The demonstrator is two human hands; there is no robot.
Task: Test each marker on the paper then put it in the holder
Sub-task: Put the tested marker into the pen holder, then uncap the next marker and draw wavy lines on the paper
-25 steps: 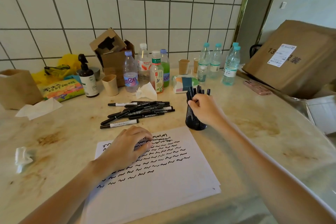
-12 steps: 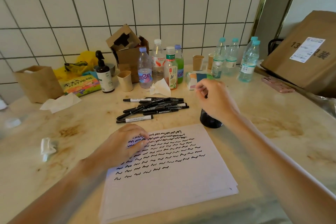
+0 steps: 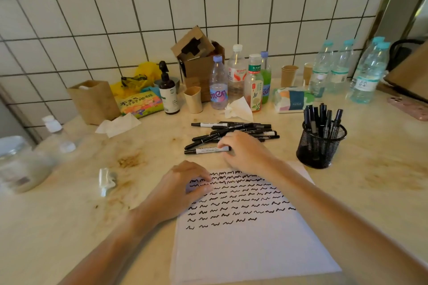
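1 marker (image 3: 207,150) under right hand (image 3: 243,150) fingertips

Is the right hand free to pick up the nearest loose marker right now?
Probably yes: the right hand already has fingertips on the nearest marker, which lies apart from the pile with nothing over it.

1. We see a stained marble counter (image 3: 382,169) against a tiled wall.
2. Along its back edge stand bottles (image 3: 236,76), paper cups (image 3: 194,99) and a cardboard box (image 3: 199,62).
3. Mid-counter lie loose markers (image 3: 240,131), a mesh holder (image 3: 320,146) and paper (image 3: 243,245).
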